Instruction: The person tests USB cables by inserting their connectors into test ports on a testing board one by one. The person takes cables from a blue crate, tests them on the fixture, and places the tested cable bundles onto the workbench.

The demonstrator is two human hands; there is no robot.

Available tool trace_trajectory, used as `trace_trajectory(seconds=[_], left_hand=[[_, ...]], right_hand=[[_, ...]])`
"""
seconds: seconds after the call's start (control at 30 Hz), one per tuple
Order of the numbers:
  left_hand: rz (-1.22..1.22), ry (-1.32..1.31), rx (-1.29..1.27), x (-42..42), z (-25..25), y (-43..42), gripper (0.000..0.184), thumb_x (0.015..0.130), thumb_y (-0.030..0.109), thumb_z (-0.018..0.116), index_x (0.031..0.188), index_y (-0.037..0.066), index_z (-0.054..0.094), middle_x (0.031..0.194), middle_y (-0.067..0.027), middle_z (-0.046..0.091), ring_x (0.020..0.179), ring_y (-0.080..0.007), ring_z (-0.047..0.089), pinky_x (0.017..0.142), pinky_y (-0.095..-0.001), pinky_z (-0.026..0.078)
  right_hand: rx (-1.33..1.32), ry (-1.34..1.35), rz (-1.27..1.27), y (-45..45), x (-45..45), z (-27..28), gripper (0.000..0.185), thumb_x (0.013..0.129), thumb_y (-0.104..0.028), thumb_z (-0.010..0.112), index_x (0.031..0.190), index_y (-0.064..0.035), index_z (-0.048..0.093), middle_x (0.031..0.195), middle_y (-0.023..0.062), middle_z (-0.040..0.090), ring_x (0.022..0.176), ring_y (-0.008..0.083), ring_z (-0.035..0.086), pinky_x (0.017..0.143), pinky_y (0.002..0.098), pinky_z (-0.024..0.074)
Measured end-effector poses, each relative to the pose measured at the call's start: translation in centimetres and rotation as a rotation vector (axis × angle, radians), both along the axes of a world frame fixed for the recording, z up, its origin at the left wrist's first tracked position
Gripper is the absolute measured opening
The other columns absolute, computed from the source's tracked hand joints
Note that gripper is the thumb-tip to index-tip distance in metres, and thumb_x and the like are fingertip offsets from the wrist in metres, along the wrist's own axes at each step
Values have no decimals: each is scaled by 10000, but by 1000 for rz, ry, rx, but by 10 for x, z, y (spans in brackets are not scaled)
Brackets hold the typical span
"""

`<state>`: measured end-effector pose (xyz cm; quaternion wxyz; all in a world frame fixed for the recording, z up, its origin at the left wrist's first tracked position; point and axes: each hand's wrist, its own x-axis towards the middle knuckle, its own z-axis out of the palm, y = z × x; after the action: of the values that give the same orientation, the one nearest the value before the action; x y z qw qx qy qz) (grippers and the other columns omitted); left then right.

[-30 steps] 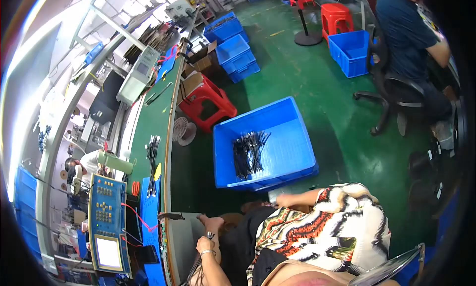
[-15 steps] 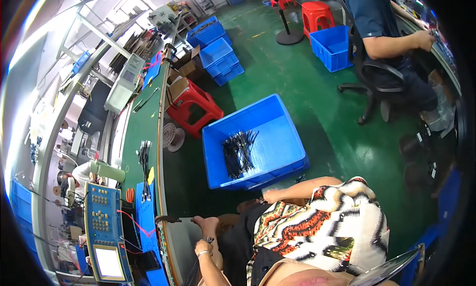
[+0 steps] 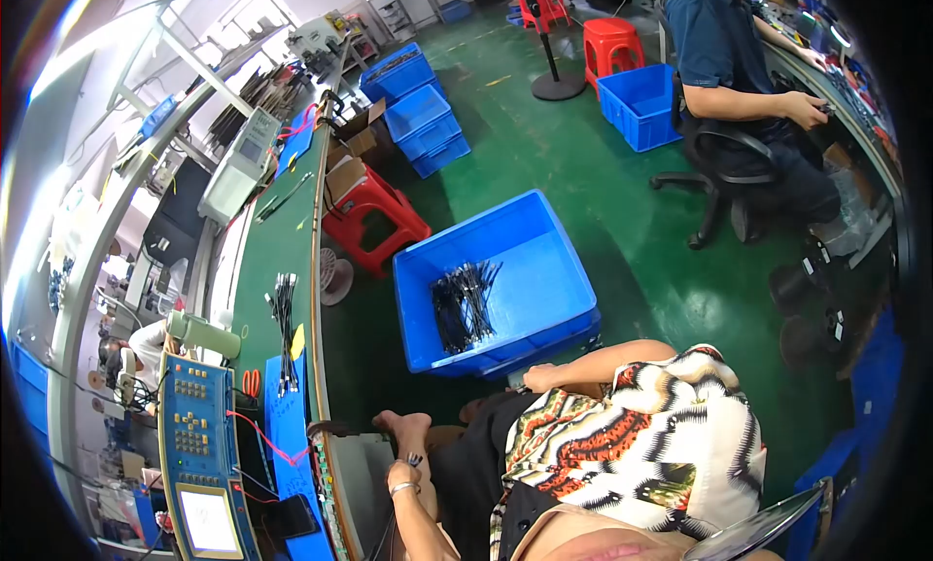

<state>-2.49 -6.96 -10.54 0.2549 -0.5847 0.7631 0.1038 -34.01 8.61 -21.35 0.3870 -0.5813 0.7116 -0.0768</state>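
Note:
My left hand (image 3: 403, 475), with a band at the wrist, is closed around a bundle of black cables (image 3: 387, 540) near the bench edge. Small connector ends stick out above its fingers. My right hand (image 3: 544, 377) is beside the near edge of a large blue bin (image 3: 496, 357), its fingers curled; what they hold is too small to make out. Inside that bin lies a pile of black cables (image 3: 465, 308). Another bundle of black cables (image 3: 284, 328) rests on the green bench top (image 3: 277, 240).
A tester with a lit screen (image 3: 199, 435) and a black phone (image 3: 292, 515) are at the left. Beyond the bin stand a red stool (image 3: 374, 221), stacked blue bins (image 3: 423, 123) and a fan base (image 3: 559, 87). A co-worker (image 3: 724, 55) sits at the right.
The view has shifted, so the bin and bench sit further left. My left hand has stayed closed around cables. The co-worker's forearms have come into view.

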Motion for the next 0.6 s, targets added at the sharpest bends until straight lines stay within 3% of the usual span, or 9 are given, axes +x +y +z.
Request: trace_trajectory(seconds=[0.1, 0.37, 0.5, 0.6], left_hand=[[-22, 24, -44, 9, -25, -14, 304, 705, 133, 504, 938, -48, 577, 974, -245, 563, 937, -322, 556, 817, -357, 440], [70, 86, 11, 21, -46, -33, 238, 685, 73, 515, 836, -88, 603, 870, -258, 589, 848, -297, 601, 739, -334, 480], [63, 187, -72, 25, -50, -28, 258, 671, 107, 549, 807, -106, 598, 832, -275, 586, 816, -315, 604, 733, -351, 482], [-38, 245, -291, 21, -31, -4, 322, 629, 193, 610, 732, -112, 594, 716, -266, 587, 744, -356, 600, 713, -390, 481]], right_hand=[[40, 36, -2, -2, -1, 1, 231, 702, -132, 487, 855, -8, 607, 887, 213, 593, 863, 342, 575, 708, 434, 460], [83, 57, 59, -4, -1, 5, 254, 731, -160, 473, 920, -37, 590, 950, 197, 585, 895, 330, 569, 717, 442, 456], [79, 67, 147, -11, -4, 18, 271, 699, -148, 504, 931, -34, 586, 947, 204, 582, 896, 330, 565, 721, 434, 456], [-106, 20, 74, -23, -5, 38, 203, 655, -147, 532, 762, 9, 604, 741, 222, 593, 735, 355, 593, 622, 435, 470]])
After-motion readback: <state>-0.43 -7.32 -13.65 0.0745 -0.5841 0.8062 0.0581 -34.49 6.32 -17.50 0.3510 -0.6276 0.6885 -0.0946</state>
